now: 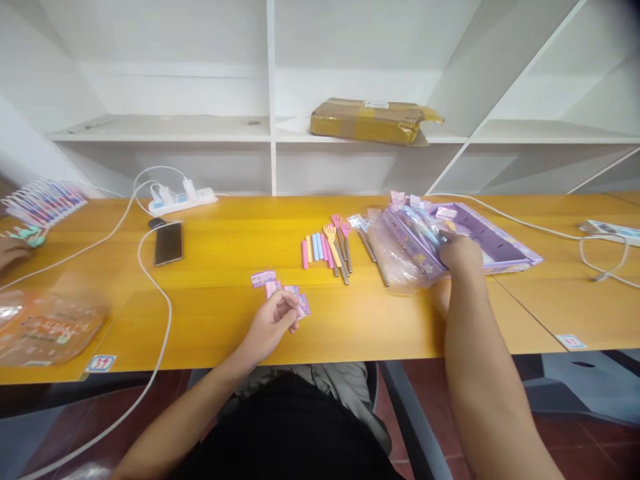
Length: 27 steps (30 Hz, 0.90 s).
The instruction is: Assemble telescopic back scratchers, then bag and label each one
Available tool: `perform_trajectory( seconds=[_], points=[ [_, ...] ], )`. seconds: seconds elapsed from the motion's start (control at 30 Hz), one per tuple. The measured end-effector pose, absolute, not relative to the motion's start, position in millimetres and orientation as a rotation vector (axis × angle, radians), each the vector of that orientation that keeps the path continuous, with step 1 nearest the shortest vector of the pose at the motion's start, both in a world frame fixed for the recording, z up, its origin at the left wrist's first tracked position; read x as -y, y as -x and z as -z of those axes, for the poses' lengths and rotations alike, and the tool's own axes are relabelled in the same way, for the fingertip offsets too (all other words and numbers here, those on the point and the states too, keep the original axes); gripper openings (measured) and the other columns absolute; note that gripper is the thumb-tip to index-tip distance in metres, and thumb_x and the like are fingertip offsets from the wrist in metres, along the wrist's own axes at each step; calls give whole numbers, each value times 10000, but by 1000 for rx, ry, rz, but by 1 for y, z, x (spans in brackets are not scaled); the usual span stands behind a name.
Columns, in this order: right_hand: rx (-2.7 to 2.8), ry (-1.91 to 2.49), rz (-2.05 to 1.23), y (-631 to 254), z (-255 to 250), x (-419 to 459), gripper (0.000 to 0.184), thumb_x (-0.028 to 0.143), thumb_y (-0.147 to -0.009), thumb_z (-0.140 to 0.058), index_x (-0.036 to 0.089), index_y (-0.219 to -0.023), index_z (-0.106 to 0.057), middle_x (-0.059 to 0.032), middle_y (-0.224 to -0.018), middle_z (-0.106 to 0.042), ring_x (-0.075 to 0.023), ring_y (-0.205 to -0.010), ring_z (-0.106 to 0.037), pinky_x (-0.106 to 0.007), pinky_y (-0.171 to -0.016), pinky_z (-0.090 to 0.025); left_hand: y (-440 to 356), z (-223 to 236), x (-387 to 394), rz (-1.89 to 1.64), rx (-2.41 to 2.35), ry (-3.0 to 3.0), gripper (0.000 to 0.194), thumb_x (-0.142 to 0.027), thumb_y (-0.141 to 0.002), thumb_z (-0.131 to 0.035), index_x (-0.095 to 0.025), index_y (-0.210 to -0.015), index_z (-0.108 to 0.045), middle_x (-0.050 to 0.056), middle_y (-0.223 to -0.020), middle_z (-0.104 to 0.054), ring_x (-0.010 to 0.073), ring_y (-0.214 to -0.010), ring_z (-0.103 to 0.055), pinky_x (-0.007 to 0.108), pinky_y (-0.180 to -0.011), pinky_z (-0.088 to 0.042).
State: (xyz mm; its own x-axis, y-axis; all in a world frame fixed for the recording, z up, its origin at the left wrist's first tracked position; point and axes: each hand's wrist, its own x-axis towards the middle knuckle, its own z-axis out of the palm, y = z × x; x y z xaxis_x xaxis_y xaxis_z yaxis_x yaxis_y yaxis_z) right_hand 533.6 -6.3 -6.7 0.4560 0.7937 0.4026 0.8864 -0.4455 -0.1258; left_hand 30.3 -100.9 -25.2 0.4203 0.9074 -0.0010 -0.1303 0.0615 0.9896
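Small purple and pink printed cards [263, 279] lie on the table just beyond my left hand [274, 321]. Its fingers are curled in, thumb against them, and what they may hold is hidden. My right hand [461, 253] reaches over the purple box [505, 243], fingers closed at the wrapped items [423, 223] along its left side; what they grip is covered. Left of the box rests a clear plastic bag [397, 263]. Near the middle are back scratchers with yellow and pink claw heads [331, 233] and metal rods, beside a row of pastel handle tubes [315, 247].
A phone [169, 243] and a white power strip [184, 201] with cables sit at the left. An orange bag [55, 330] lies front left, near another person's hand [14, 252]. A taped carton [367, 121] stands on the shelf. Another strip [610, 231] is at the right.
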Motion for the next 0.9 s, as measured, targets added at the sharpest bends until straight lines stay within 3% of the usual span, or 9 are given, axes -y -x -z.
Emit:
perform_trajectory(
  seconds=[0.13, 0.27, 0.37, 0.5, 0.6, 0.73, 0.83, 0.9],
  points=[
    [1346, 2388, 316, -532, -5, 11, 481, 133, -803, -520, 81, -1170, -827, -294, -1007, -744, -306, -853, -641, -398, -733, -412, -28, 9, 106, -821, -878, -1429, 132, -321, -929, -642, -216, -982, -582, 1, -839, -619, 147, -708, -609, 292, -677, -493],
    [1297, 2204, 416, -518, -37, 13, 476, 196, -904, -481, 97, -1282, -753, -252, -1121, -711, -306, -1049, -604, -392, -887, -428, -29, -29, 96, -585, -907, -2063, 94, -206, -947, -584, -233, -985, -665, 34, -995, -692, 178, -849, -641, 328, -808, -492],
    [1330, 1937, 456, -489, -61, 4, 367, 167, -846, -547, 161, -1111, -800, -142, -944, -689, -270, -961, -589, -359, -891, -428, -43, -41, 52, -454, -986, -2392, 183, -170, -960, -539, -233, -913, -705, 41, -940, -654, 198, -848, -630, 341, -811, -483],
    [1360, 1790, 366, -432, -54, -22, 339, 99, -772, -555, 175, -1003, -792, -70, -851, -673, -239, -835, -591, -353, -854, -458, -73, -19, -30, -550, -1265, -2495, 182, -271, -1014, -548, -231, -1051, -722, 87, -1053, -622, 266, -1049, -643, 396, -956, -501],
    [1535, 1751, 202, -395, -18, -35, 319, 93, -794, -550, 175, -986, -791, -83, -909, -714, -236, -838, -628, -345, -833, -490, -87, 6, -68, -575, -1364, -2386, 179, -355, -1009, -610, -215, -1096, -681, 93, -1074, -658, 261, -1039, -662, 385, -942, -514],
    [1780, 1829, 23, -374, 17, -36, 338, 152, -878, -541, 195, -1094, -797, -116, -1139, -757, -236, -930, -679, -326, -866, -509, -89, 23, -80, -564, -1365, -2341, 232, -347, -976, -660, -198, -1152, -632, 80, -1030, -727, 242, -973, -684, 357, -890, -502],
    [1780, 2107, -70, -369, 19, -34, 313, 350, -983, -554, 164, -1092, -781, -170, -1077, -780, -285, -960, -714, -353, -869, -519, -88, 24, -82, -508, -1403, -2284, 330, -292, -943, -674, -171, -1240, -600, 60, -929, -762, 228, -886, -700, 342, -825, -495],
    [1785, 2282, -118, -367, 17, -33, 438, 502, -1011, -536, 138, -1043, -778, -218, -1014, -783, -333, -953, -730, -388, -855, -529, -89, 22, -83, -447, -1467, -2301, 382, -265, -892, -708, -158, -1249, -621, 77, -951, -774, 236, -901, -704, 343, -816, -495]
  ],
)
